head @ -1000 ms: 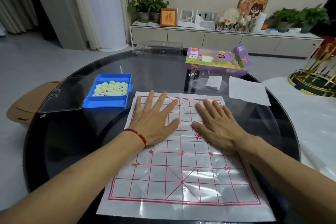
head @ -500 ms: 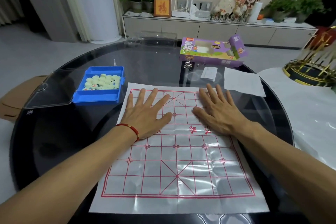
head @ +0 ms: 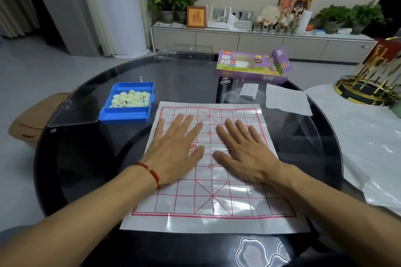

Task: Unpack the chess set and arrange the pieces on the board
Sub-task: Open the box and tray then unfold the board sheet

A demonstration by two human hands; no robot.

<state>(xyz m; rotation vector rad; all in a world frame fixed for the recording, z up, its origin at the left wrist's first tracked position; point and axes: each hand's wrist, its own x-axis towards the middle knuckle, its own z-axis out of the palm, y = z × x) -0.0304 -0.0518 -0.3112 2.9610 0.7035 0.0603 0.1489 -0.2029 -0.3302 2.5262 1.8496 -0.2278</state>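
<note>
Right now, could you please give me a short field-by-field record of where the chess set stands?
board: paper board unfolded flat on the glass table, red grid up
left hand: flat on the board, fingers spread
right hand: flat on the board, beside the left
pieces: pale discs heaped in the blue tray, left of the board
pieces on board: none
tray lid: clear, swung open to the left
purple box: beyond the board, end flap open
</note>
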